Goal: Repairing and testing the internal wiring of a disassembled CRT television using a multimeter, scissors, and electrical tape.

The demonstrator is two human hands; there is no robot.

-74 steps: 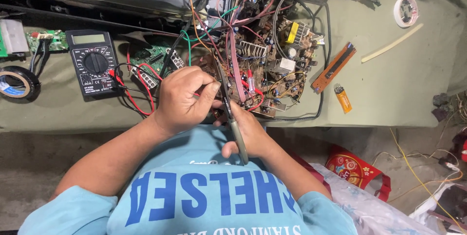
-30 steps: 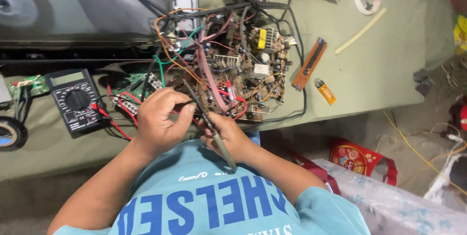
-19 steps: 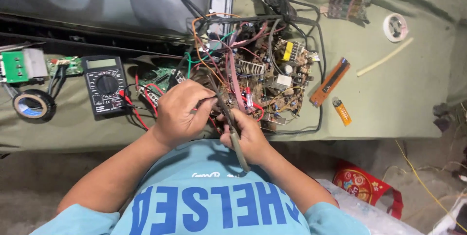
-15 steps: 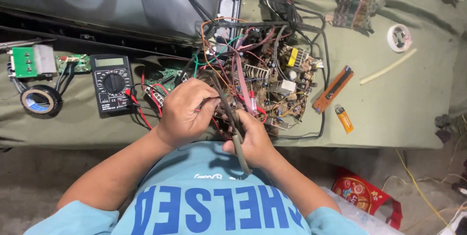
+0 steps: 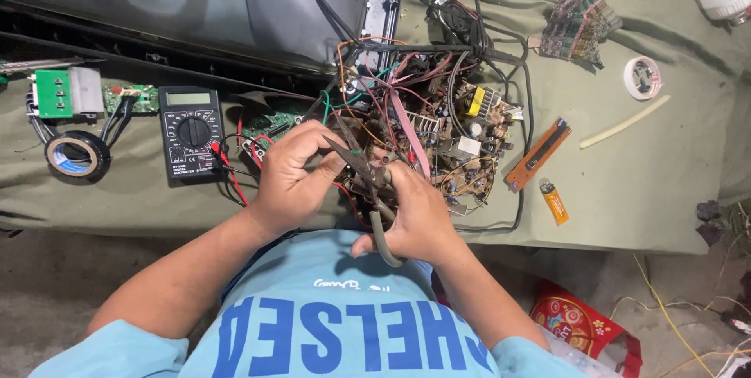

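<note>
The right hand (image 5: 415,217) is closed around the handles of a pair of small scissors (image 5: 364,178), fingers curled through the loop at the near end, so the blades point away from the body toward the circuit board (image 5: 438,139). The blades stand slightly parted at the near edge of the circuit board, among its wires. The left hand (image 5: 293,174) is pinched shut just left of the blades; what it grips is hidden by the fingers, though a thin red wire (image 5: 344,190) runs out beneath it, and the pinch seems meant to keep that strand taut and clear of its neighbours while the blades work.

The circuit board lies flat on the cloth-covered tabletop (image 5: 641,182), component side up, its tangle of coloured wires spread open, which leaves the parts reachable from above. Left of the circuit board sits a black multimeter (image 5: 190,131), its red lead trailing toward the board, close enough to probe without reaching far. Further left of the circuit board lie a roll of black tape (image 5: 77,155) and a small green board (image 5: 55,94). Right of the circuit board rest a narrow brown strip board (image 5: 538,155) and an orange lighter (image 5: 554,200), out of the way of the hands.
</note>
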